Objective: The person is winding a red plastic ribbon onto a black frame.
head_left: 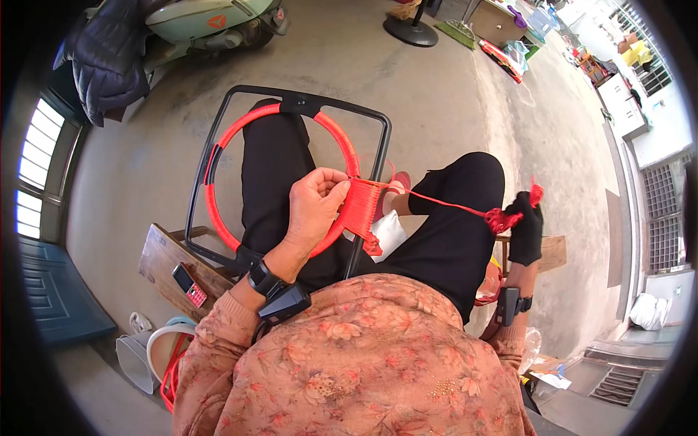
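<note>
A black metal frame (382, 145) with a ring (345, 142) wound in red cord lies across my lap. A wide band of red cord windings (362, 208) joins the ring's right side to the frame's right bar. My bare left hand (316, 207) is closed, thumb and forefinger pinching at the left edge of this band. From the band, a red strand (445, 202) stretches right, over my right thigh. It runs to a bunched hank of red cord (502, 220) that my right hand (526, 231), in a black glove, grips out to the side.
Left of my leg, a wooden stool (161, 263) bears a red-keyed phone (189, 285). Buckets (137, 357) stand at lower left. A scooter (211, 22) with a dark jacket (109, 65) is at far left. A round black stand base (411, 32) and a broom (456, 30) are ahead.
</note>
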{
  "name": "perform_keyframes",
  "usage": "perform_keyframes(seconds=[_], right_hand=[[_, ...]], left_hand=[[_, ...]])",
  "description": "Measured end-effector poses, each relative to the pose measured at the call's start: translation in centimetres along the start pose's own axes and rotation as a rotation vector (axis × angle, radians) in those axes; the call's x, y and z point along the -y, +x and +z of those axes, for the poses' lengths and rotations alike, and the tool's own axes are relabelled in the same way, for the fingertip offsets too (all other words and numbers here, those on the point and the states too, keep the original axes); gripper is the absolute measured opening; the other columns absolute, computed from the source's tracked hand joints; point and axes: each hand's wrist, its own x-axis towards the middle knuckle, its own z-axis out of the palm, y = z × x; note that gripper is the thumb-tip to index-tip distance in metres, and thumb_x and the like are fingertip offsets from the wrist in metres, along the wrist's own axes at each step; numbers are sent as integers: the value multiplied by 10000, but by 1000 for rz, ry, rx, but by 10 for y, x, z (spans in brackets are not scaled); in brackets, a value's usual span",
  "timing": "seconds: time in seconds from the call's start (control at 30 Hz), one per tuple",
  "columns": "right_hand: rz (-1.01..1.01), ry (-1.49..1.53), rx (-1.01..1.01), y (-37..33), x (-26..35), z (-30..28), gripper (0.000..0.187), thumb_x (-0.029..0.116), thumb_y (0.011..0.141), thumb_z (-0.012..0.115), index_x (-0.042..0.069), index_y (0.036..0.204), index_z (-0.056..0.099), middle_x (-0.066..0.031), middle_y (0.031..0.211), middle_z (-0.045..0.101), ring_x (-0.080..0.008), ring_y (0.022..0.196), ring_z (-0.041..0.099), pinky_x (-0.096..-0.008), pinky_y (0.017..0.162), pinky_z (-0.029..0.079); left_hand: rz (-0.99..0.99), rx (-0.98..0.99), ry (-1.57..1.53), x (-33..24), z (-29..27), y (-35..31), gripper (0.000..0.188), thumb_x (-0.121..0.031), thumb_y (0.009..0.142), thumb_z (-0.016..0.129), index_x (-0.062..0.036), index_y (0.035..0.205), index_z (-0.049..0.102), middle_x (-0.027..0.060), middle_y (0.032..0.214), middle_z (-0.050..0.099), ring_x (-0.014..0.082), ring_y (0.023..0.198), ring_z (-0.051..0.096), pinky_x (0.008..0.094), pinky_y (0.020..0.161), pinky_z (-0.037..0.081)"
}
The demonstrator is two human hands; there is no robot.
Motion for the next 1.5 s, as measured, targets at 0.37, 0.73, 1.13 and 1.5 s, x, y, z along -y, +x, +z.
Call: perform_keyframes(seconds=[0.37, 0.73, 1.13, 1.5], right_hand=[[495, -48, 571, -58, -25, 206, 254, 231, 917, 619, 5, 1030, 635, -65, 864, 673, -95, 667, 592, -235, 626, 470], [412, -201, 639, -62, -22, 206, 257, 231, 915, 610, -2, 1019, 634, -31, 767, 609, -82, 609, 547, -238, 559, 453], [169, 240, -85, -60, 32, 8, 237, 179, 939, 575, 43, 1131, 596, 40, 767, 518, -34, 604, 463, -187, 543, 386], [-420, -671, 104, -35, -31, 0, 332, 71, 897, 515, 16, 1221, 562, -87, 1052, 603, -200, 950, 587, -300, 837, 475]], left_hand=[[4, 82, 7, 3, 0, 7, 56, -39, 888, 604, -7, 914, 567, 13, 761, 635, 29, 628, 559, 183, 509, 433], [57, 206, 101, 8, -7, 5, 71, -39, 893, 580, -49, 848, 526, -14, 724, 595, 31, 629, 533, 189, 553, 423], [-200, 75, -271, 4, -9, 6, 110, -166, 930, 617, -68, 915, 570, 20, 832, 653, 65, 683, 616, 200, 580, 510], [-232, 105, -331, 6, -4, 10, 156, -165, 935, 604, -32, 1017, 608, 34, 852, 666, 88, 691, 632, 222, 609, 526]])
